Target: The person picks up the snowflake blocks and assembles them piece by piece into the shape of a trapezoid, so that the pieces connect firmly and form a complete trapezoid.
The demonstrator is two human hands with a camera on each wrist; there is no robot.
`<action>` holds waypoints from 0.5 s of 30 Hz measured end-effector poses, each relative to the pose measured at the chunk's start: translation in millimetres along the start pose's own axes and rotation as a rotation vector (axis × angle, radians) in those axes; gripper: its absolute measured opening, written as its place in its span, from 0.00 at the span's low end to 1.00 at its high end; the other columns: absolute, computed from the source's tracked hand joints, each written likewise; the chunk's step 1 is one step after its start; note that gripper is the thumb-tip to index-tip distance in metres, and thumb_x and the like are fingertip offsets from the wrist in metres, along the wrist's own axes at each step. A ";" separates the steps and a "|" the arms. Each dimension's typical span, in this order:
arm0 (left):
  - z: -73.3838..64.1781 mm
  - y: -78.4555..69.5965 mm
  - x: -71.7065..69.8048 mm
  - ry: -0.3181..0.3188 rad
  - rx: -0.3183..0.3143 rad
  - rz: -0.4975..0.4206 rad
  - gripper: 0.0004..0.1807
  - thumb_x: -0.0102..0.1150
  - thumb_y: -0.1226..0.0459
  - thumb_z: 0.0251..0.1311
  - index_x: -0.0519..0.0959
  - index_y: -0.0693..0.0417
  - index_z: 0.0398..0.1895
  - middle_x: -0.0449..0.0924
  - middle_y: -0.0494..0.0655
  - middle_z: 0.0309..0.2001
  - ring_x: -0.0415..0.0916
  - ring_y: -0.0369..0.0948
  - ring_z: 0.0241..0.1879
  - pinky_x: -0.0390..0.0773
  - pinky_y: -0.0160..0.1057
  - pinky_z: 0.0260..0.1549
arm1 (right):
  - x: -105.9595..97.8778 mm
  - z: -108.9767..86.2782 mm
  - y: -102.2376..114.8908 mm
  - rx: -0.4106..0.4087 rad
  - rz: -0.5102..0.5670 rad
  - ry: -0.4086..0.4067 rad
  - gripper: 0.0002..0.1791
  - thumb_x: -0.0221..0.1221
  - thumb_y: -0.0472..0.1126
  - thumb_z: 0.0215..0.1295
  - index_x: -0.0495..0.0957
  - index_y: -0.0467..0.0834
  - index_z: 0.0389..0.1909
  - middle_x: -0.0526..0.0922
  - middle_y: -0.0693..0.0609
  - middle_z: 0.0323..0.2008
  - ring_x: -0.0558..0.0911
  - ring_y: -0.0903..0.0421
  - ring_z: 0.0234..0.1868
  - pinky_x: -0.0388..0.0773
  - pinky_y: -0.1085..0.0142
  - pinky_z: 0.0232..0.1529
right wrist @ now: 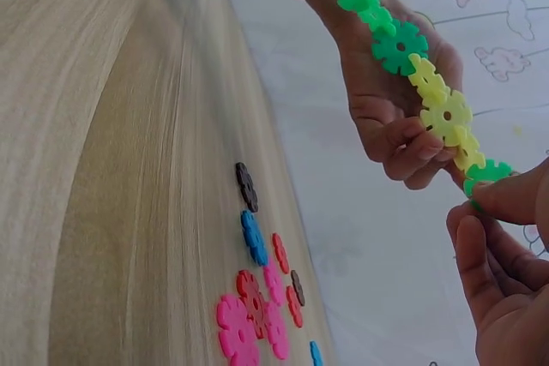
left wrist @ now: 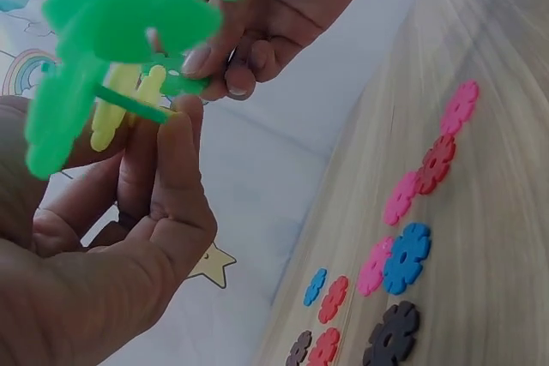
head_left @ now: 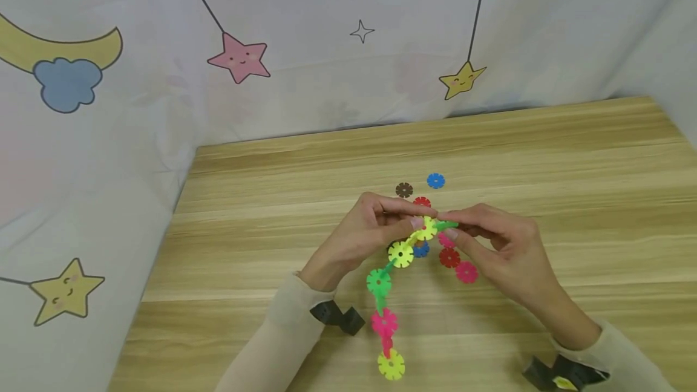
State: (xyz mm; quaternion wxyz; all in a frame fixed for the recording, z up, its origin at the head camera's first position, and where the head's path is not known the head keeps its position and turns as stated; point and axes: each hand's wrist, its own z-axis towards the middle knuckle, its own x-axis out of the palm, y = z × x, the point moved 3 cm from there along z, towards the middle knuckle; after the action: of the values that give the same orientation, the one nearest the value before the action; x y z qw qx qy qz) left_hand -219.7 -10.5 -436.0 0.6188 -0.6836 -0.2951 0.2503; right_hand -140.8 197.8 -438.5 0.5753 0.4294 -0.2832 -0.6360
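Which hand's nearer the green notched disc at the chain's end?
Right. The right hand pinches the green notched disc; the left hand holds the chain's yellow section beside it.

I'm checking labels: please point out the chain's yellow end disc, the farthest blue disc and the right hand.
Yellow end disc [head_left: 391, 371], head view: face, just below the centre hole.
Farthest blue disc [head_left: 435, 184], head view: face, just below the middle.
Right hand [head_left: 513, 251], head view: its middle.

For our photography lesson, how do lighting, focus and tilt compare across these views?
Head view: light looks soft, without harsh shadows on the table; left wrist view: the nearest green disc looks soft-edged; right wrist view: the table appears steeply tilted.
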 end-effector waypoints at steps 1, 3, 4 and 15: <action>0.0 0.2 0.2 -0.006 0.005 0.004 0.14 0.63 0.69 0.73 0.87 0.64 0.57 0.90 0.40 0.39 0.75 0.34 0.28 0.76 0.30 0.32 | 0.2 0.4 -0.2 -0.017 0.004 -0.005 0.23 0.66 0.12 0.57 0.88 0.33 0.51 0.92 0.51 0.46 0.89 0.60 0.45 0.87 0.73 0.49; 0.0 0.3 1.0 -0.017 0.019 0.012 0.13 0.64 0.69 0.73 0.88 0.65 0.56 0.87 0.38 0.33 0.67 0.35 0.24 0.70 0.30 0.28 | 0.3 1.2 0.0 -0.056 -0.024 -0.017 0.24 0.67 0.12 0.55 0.89 0.33 0.51 0.93 0.51 0.45 0.89 0.61 0.43 0.86 0.75 0.47; 0.0 0.2 1.4 -0.024 0.025 0.016 0.13 0.64 0.70 0.72 0.88 0.66 0.55 0.86 0.38 0.31 0.65 0.36 0.23 0.68 0.30 0.26 | 0.5 1.7 0.3 -0.074 -0.044 -0.026 0.24 0.68 0.12 0.54 0.90 0.33 0.50 0.93 0.51 0.43 0.89 0.62 0.42 0.85 0.76 0.45; 0.0 -0.9 10.0 -0.113 0.049 0.052 0.10 0.64 0.70 0.72 0.91 0.62 0.50 0.76 0.37 0.18 0.56 0.36 0.18 0.59 0.30 0.19 | 2.5 0.6 -0.7 -0.113 -0.230 -0.088 0.17 0.68 0.48 0.72 0.92 0.39 0.50 0.88 0.52 0.30 0.73 0.70 0.24 0.65 0.75 0.21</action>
State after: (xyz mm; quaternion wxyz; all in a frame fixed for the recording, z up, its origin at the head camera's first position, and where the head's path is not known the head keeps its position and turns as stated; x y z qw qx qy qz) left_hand -212.8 -3.3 -434.8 0.6109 -0.6605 -0.3056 0.3117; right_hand -141.6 195.3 -439.4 0.5091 0.3977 -0.2207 -0.7307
